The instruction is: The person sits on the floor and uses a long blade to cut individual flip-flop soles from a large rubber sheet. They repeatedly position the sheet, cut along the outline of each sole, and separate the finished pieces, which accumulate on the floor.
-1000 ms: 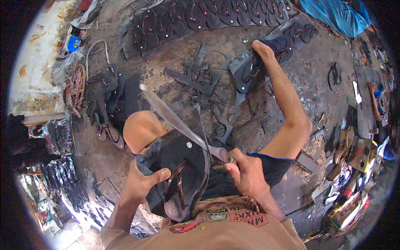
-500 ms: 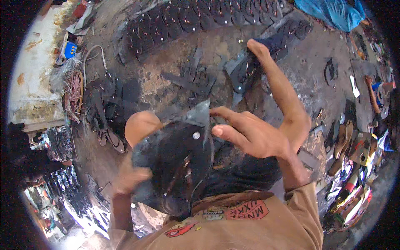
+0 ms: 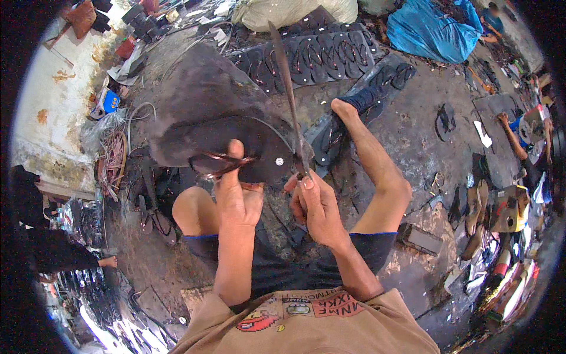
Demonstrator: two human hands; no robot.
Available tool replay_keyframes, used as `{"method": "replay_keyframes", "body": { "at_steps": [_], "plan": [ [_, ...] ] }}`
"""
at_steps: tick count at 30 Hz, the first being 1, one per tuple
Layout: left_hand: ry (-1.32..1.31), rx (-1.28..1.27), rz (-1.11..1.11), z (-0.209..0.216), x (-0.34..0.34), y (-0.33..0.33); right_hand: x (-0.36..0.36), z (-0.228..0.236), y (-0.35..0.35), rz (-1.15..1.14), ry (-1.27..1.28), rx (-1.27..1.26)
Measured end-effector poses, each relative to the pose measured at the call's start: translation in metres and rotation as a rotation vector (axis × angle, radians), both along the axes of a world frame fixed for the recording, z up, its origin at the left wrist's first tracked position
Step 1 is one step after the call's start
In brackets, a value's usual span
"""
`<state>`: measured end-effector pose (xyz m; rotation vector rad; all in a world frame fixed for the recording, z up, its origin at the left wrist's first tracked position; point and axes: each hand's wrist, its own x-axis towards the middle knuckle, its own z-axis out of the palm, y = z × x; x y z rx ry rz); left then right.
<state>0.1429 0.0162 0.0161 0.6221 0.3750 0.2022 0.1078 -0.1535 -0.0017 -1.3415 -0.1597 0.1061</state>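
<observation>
My left hand (image 3: 239, 197) is closed on a black flip-flop (image 3: 253, 135) with a shiny brown strap, its thumb raised beside the strap. A white round dot marks the sole. Against the flip-flop, and stretching beyond it, is a large dark rubber sheet (image 3: 200, 82); whether the two are joined I cannot tell. My right hand (image 3: 316, 209) grips a knife (image 3: 285, 74) by its lower end. The long narrow blade points up and away, close to the right edge of the sheet. The fingers of my left hand are partly hidden under the sole.
Rows of strapped flip-flops (image 3: 318, 56) lie ahead, near a blue plastic sheet (image 3: 436, 29) and a pale sack (image 3: 295, 12). My bent legs flank the work. Another person's arm (image 3: 513, 135) shows at right, a foot (image 3: 108, 261) at left. A dark block (image 3: 420, 239) lies right.
The flip-flop and sheet have moved away from my chest and turned. My right hand, with fingers outstretched before, now grips a knife. My head view takes in more of the floor ahead.
</observation>
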Motion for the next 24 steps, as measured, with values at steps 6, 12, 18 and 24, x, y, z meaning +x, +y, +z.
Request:
{"method": "replay_keyframes", "body": {
  "at_steps": [6, 12, 18, 24],
  "plan": [
    [0.118, -0.11, 0.067, -0.014, -0.013, -0.02, -0.112, -0.035, -0.045, 0.002, 0.147, -0.536],
    [0.264, -0.098, 0.042, -0.027, -0.04, -0.019, -0.166, -0.029, -0.077, 0.132, 0.304, -0.681],
    [0.426, 0.152, -0.017, -0.035, -0.067, -0.032, -0.109, -0.043, -0.076, 0.073, 0.199, -0.765],
    [0.45, 0.179, -0.215, -0.043, -0.093, -0.017, -0.067, -0.039, -0.045, 0.103, 0.076, -0.387]
  ]
}}
